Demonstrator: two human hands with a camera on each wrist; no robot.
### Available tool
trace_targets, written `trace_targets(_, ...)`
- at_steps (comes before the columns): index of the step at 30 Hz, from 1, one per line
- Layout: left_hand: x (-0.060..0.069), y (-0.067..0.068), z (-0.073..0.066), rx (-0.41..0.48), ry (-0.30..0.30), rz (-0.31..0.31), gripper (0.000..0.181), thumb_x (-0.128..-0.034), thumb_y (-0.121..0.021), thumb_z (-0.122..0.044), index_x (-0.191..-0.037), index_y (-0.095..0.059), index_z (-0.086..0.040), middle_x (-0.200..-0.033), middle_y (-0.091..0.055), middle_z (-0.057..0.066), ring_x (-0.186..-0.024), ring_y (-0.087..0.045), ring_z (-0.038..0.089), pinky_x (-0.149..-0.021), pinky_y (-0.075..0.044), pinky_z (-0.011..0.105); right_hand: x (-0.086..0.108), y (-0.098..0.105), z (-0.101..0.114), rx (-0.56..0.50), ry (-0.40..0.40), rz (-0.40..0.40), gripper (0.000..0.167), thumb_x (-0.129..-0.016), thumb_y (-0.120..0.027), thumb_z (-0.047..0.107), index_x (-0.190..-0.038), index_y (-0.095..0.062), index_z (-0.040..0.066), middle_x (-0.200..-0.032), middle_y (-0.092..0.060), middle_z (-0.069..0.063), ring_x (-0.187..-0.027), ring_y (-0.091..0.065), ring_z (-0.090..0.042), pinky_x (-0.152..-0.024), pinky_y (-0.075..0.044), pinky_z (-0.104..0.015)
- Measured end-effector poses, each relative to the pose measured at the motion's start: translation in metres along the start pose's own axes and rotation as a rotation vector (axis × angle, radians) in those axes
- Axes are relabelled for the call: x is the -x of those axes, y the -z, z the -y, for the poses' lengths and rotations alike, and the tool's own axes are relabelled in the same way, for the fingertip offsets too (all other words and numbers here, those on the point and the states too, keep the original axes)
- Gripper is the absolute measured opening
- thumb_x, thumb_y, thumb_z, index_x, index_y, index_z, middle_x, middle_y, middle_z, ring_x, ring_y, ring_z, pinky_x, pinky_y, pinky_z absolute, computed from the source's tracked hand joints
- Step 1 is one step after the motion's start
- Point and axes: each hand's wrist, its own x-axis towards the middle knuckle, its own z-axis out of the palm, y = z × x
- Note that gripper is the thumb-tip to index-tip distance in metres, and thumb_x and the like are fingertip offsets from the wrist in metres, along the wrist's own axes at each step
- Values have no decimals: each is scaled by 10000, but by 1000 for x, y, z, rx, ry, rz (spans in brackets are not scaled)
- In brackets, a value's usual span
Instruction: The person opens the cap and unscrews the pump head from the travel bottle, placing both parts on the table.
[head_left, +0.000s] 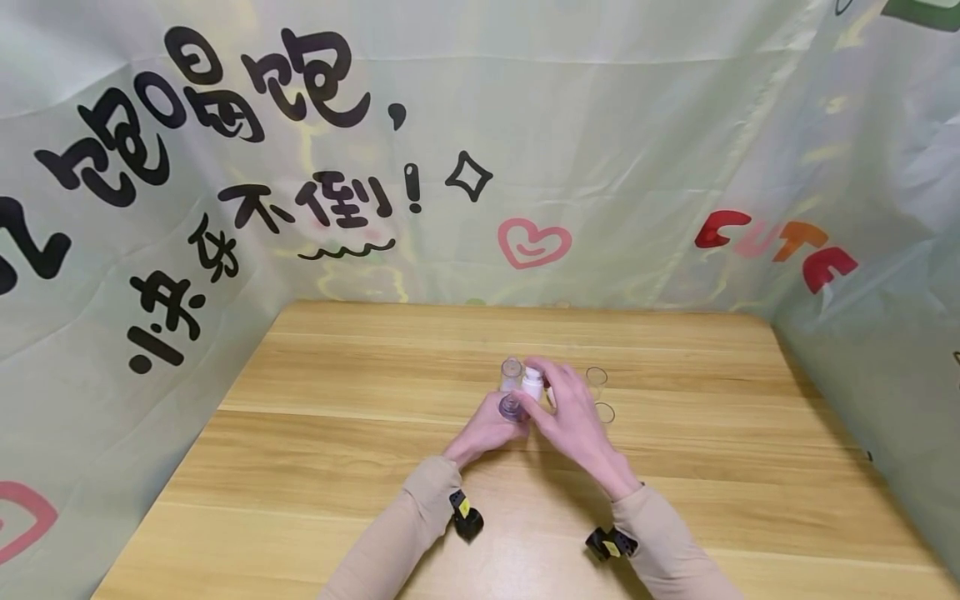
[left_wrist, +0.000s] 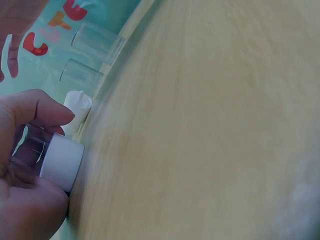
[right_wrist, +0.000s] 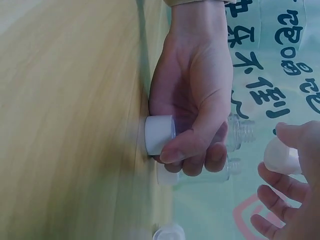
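In the head view my left hand (head_left: 491,427) grips a clear bottle (head_left: 512,407) low on the table. The right wrist view shows the thumb of that left hand (right_wrist: 195,110) curled near the bottle's white base (right_wrist: 160,135). My right hand (head_left: 573,412) holds a white cap-like piece (head_left: 532,385) beside the bottle's mouth, between thumb and fingers. That white piece (right_wrist: 282,156) is above the tabletop, apart from the bottle, in the right wrist view. Behind the left hand stands a second clear bottle (head_left: 512,370), also with a white base (right_wrist: 167,175).
Two clear open cylinders (left_wrist: 97,42) stand right of the hands; their rims (head_left: 597,376) show faintly in the head view. A small white part (left_wrist: 78,105) stands nearer. The wooden table (head_left: 337,358) meets printed cloth walls (head_left: 637,150) at the back and sides.
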Motion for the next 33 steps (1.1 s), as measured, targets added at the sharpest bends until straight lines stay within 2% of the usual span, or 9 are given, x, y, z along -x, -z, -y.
trace_targets(4,9,3,-21,-1,-15,11,268,-703,-614,142,-967,-651,111,-917,-649,307,-759,-537,86,-738,-478,184,2,0,-2,17,2,5,500,-837,-802,252,-1274,-630,82,-1139,-721,-135,-1000,-604,-274,-838,-466,-413)
trace_targets(5,9,3,-21,-1,-16,10,265,-704,-617,135,-965,-652,104,-915,-654,293,-760,-540,86,-738,-480,186,2,0,-3,22,3,10,498,-836,-803,257,-1271,-634,80,-1130,-726,-130,-997,-602,-270,-838,-465,-414)
trace_targets(7,8,2,-18,-3,-22,8,249,-702,-624,117,-946,-651,80,-867,-655,215,-746,-539,72,-727,-483,188,2,1,-4,28,0,21,495,-835,-803,265,-1264,-642,78,-1121,-731,-128,-996,-600,-270,-848,-468,-431)
trace_targets(11,-1,0,1,-7,-8,8,227,-705,-635,92,-924,-652,36,-799,-624,19,-719,-539,55,-710,-487,193,4,2,-6,46,-15,49,489,-837,-800,285,-1256,-653,82,-1093,-739,-117,-998,-594,-267,-895,-464,-479)
trace_targets(14,-1,0,1,-5,-2,10,209,-709,-637,92,-909,-646,33,-777,-591,-43,-703,-534,51,-700,-487,192,5,3,-8,57,-29,74,494,-837,-798,287,-1265,-653,89,-1103,-738,-119,-1034,-598,-287,-946,-456,-522)
trace_targets(17,-1,0,2,0,0,9,240,-707,-643,97,-942,-657,47,-801,-615,9,-720,-542,59,-718,-493,199,4,5,-10,65,-38,91,498,-839,-795,283,-1279,-647,99,-1130,-735,-121,-1069,-603,-311,-963,-456,-545)
trace_targets(23,0,0,3,25,4,15,337,-686,-641,109,-1020,-664,78,-946,-665,260,-784,-564,90,-777,-502,213,4,8,-13,74,-40,103,488,-852,-783,276,-1277,-649,77,-1166,-734,-128,-1082,-613,-344,-975,-455,-564)
trace_targets(28,1,0,3,29,13,9,355,-689,-651,97,-1042,-669,72,-968,-671,261,-804,-581,99,-792,-508,220,5,9,-15,93,-58,120,495,-856,-777,302,-1277,-645,78,-1150,-734,-133,-1076,-609,-337,-966,-459,-557)
trace_targets(33,1,0,2,34,16,5,342,-687,-655,105,-1026,-664,66,-910,-659,180,-787,-571,108,-771,-502,227,6,9,-17,128,-85,167,485,-862,-767,347,-1265,-655,101,-1102,-734,-116,-1034,-595,-307,-911,-468,-506)
